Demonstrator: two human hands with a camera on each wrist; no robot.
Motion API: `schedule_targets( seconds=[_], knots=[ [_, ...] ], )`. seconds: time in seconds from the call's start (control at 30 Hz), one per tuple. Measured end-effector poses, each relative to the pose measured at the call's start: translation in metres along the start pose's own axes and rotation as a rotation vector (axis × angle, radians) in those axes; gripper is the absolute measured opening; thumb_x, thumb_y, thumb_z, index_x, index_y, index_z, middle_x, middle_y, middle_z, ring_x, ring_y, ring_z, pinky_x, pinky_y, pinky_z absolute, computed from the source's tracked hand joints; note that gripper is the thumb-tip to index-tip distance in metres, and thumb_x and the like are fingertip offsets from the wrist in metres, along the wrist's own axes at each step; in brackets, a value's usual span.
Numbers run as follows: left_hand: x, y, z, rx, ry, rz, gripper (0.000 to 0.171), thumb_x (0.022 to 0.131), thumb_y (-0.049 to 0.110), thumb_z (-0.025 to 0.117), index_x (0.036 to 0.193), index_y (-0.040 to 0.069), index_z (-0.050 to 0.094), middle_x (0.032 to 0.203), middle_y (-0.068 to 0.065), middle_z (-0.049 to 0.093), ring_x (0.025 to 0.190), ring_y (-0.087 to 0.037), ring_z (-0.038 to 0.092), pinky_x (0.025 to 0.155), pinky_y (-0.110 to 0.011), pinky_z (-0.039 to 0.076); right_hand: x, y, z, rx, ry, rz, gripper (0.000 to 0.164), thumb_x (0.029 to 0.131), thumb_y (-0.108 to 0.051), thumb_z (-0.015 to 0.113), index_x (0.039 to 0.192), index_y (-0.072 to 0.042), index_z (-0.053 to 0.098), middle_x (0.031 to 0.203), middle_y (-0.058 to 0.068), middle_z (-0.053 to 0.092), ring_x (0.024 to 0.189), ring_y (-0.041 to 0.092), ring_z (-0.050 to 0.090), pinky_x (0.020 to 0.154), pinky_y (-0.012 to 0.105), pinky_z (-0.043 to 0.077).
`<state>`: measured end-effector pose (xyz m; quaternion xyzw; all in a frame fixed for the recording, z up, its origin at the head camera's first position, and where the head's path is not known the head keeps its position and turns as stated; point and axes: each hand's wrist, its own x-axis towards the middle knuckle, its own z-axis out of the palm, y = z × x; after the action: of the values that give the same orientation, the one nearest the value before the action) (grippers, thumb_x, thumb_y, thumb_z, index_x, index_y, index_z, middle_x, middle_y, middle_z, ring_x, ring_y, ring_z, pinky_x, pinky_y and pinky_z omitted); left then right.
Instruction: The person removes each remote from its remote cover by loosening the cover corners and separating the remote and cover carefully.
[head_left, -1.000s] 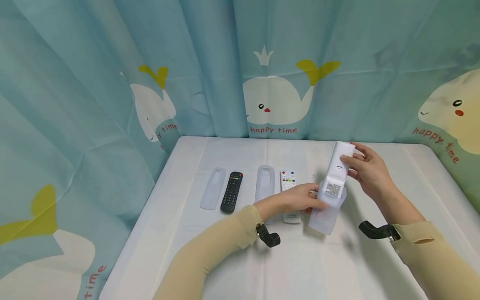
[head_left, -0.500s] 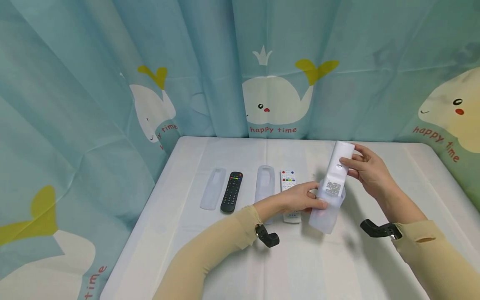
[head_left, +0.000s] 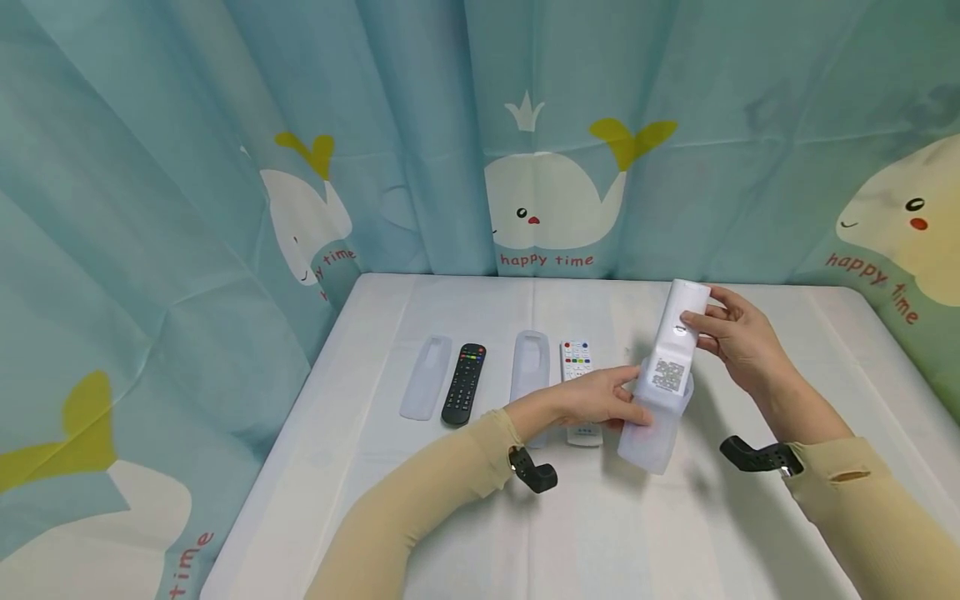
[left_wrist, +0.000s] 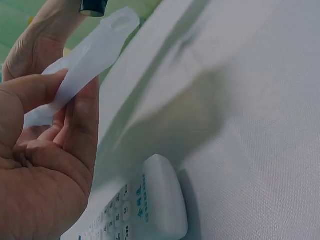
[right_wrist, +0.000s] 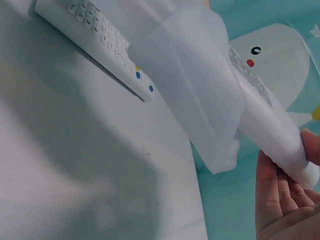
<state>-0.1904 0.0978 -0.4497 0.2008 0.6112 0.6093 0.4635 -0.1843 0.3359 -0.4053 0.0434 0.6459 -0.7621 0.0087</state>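
My right hand (head_left: 738,337) pinches the upper end of a white remote control (head_left: 677,321), its back with a printed label facing up. The remote's lower end sits inside the mouth of a translucent silicone sleeve (head_left: 649,437). My left hand (head_left: 600,396) pinches that sleeve between thumb and fingers, from the left side. In the left wrist view the thumb presses on the sleeve (left_wrist: 85,65). In the right wrist view the sleeve (right_wrist: 195,85) hangs loosely around the remote (right_wrist: 272,120). Both are held tilted above the table.
Under my left hand lies another white remote (head_left: 577,358), buttons up. Left of it is a translucent sleeve (head_left: 530,367), then a black remote (head_left: 463,383) and another sleeve (head_left: 426,377). The white table (head_left: 600,533) ends at a blue curtain (head_left: 427,150).
The remote and sleeve have shifted very slightly, the sleeve's lower end dipping a little. Both hands keep the same hold.
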Motion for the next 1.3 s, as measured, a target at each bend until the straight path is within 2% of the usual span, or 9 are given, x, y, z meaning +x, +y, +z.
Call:
schedule_targets(
  seconds=[0.2, 0.43, 0.73, 1.0, 1.13, 1.3],
  knots=[
    [-0.0023, 0.0018, -0.0001, -0.003, -0.077, -0.008, 0.084, 0.094, -0.011, 0.066, 0.162, 0.022, 0.029, 0.108, -0.012, 0.073, 0.095, -0.018, 0.071, 0.081, -0.036, 0.06, 0.0, 0.0013, -0.0006, -0.033, 0.007, -0.007, 0.065, 0.094, -0.008, 0.076, 0.146, -0.008, 0.037, 0.103, -0.008, 0.069, 0.086, 0.006, 0.069, 0.071, 0.019, 0.057],
    [-0.0027, 0.0023, -0.0013, 0.023, -0.09, -0.039, 0.084, 0.094, -0.009, 0.068, 0.16, 0.025, 0.028, 0.107, -0.007, 0.074, 0.095, -0.016, 0.07, 0.078, -0.033, 0.059, 0.0002, 0.0012, -0.001, -0.031, -0.001, -0.01, 0.064, 0.094, -0.007, 0.075, 0.145, -0.008, 0.038, 0.103, -0.008, 0.069, 0.085, 0.006, 0.069, 0.071, 0.019, 0.057],
    [-0.0015, -0.0004, -0.003, 0.018, -0.133, -0.016, 0.082, 0.091, -0.018, 0.063, 0.155, 0.02, 0.028, 0.108, -0.013, 0.071, 0.095, -0.017, 0.068, 0.077, -0.035, 0.059, 0.0032, 0.0013, -0.0011, -0.017, -0.009, -0.013, 0.057, 0.095, -0.004, 0.073, 0.141, -0.01, 0.041, 0.101, -0.006, 0.07, 0.085, 0.007, 0.069, 0.07, 0.02, 0.058],
    [-0.003, -0.0005, -0.0036, 0.031, -0.177, -0.027, 0.088, 0.09, -0.021, 0.062, 0.155, 0.024, 0.025, 0.113, -0.008, 0.066, 0.1, -0.018, 0.066, 0.078, -0.038, 0.06, 0.0042, 0.002, -0.0007, -0.011, -0.015, -0.014, 0.06, 0.095, -0.002, 0.072, 0.145, -0.008, 0.038, 0.102, -0.006, 0.07, 0.085, 0.007, 0.069, 0.069, 0.02, 0.057],
    [-0.0023, -0.0032, -0.0022, 0.079, -0.141, -0.01, 0.082, 0.094, -0.012, 0.063, 0.157, 0.024, 0.025, 0.112, -0.006, 0.066, 0.099, -0.016, 0.066, 0.079, -0.036, 0.059, 0.0037, 0.0021, 0.0003, -0.019, -0.018, -0.025, 0.055, 0.094, -0.003, 0.074, 0.139, -0.012, 0.044, 0.102, -0.006, 0.07, 0.085, 0.007, 0.069, 0.069, 0.021, 0.058],
    [0.0002, -0.0047, 0.0024, 0.185, 0.025, 0.016, 0.062, 0.1, 0.009, 0.066, 0.154, 0.023, 0.04, 0.109, 0.0, 0.066, 0.096, -0.012, 0.065, 0.08, -0.031, 0.055, 0.0026, -0.0006, 0.002, -0.021, 0.001, -0.029, 0.061, 0.093, -0.004, 0.075, 0.142, -0.01, 0.039, 0.103, -0.007, 0.07, 0.086, 0.007, 0.069, 0.07, 0.021, 0.058]
  ],
)
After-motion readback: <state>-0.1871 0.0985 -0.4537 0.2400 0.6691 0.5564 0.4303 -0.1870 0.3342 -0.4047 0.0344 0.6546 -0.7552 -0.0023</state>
